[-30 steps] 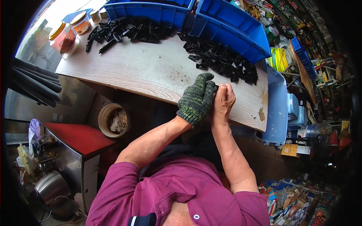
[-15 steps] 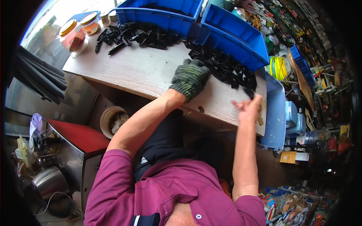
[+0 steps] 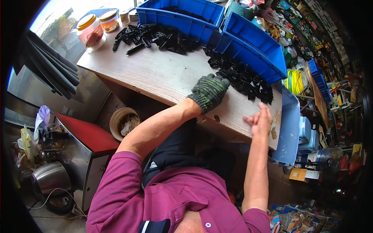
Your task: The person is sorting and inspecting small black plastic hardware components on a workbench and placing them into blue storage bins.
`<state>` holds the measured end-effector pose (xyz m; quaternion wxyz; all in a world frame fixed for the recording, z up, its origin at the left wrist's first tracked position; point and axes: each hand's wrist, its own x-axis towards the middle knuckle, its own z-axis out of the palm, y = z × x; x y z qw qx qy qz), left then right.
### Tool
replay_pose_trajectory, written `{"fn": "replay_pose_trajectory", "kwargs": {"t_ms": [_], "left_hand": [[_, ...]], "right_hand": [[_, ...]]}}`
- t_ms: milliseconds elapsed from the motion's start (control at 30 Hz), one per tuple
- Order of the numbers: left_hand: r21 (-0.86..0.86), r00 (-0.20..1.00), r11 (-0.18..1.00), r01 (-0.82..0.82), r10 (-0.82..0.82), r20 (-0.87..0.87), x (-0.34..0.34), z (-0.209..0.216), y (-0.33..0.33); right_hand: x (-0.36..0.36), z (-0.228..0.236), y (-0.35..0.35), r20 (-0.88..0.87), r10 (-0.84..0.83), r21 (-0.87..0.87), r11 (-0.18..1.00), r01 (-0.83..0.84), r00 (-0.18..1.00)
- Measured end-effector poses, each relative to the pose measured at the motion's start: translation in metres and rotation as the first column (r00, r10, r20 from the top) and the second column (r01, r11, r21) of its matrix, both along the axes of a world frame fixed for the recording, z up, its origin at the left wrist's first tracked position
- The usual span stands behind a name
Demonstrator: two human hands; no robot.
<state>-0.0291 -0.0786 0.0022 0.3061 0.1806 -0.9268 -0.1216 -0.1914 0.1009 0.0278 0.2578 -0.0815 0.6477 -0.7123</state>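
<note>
My left hand (image 3: pixel 210 93), in a dark green and black knitted glove, rests low over the table beside a pile of small black plastic parts (image 3: pixel 244 79). Its fingers curl downward, and the fingertips and anything under them are hidden. My bare right hand (image 3: pixel 259 121) is raised at the near right of the same pile. The thumb and fingers are bent but spread apart, and I see nothing between them. Farther left on the table lies a second heap of longer black parts (image 3: pixel 159 37), apart from both hands.
Two blue bins (image 3: pixel 180 23) stand along the table's far edge, one with black parts inside. Lidded jars (image 3: pixel 90 33) sit at the far left corner. A pale blue tub (image 3: pixel 289 128) is against the right edge. Below left are a bucket (image 3: pixel 123 123) and a red-topped cabinet (image 3: pixel 83 132).
The whole view has shifted, so table and bins appear lower and farther right. My left hand keeps its place beside the pile. My right fingers have shifted slightly, away from the pile's near end.
</note>
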Motion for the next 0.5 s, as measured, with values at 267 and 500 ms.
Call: {"fn": "replay_pose_trajectory", "kwargs": {"t_ms": [267, 500], "left_hand": [[0.722, 0.937, 0.629, 0.288, -0.027, -0.349, -0.002, -0.005, 0.021], [0.664, 0.946, 0.718, 0.208, 0.026, -0.324, 0.007, -0.006, 0.047]], "right_hand": [[0.046, -0.011, -0.042, -0.212, 0.396, -0.016, 0.913, -0.409, 0.893], [0.051, -0.022, -0.043, -0.240, 0.354, -0.110, 0.915, -0.388, 0.904]]}}
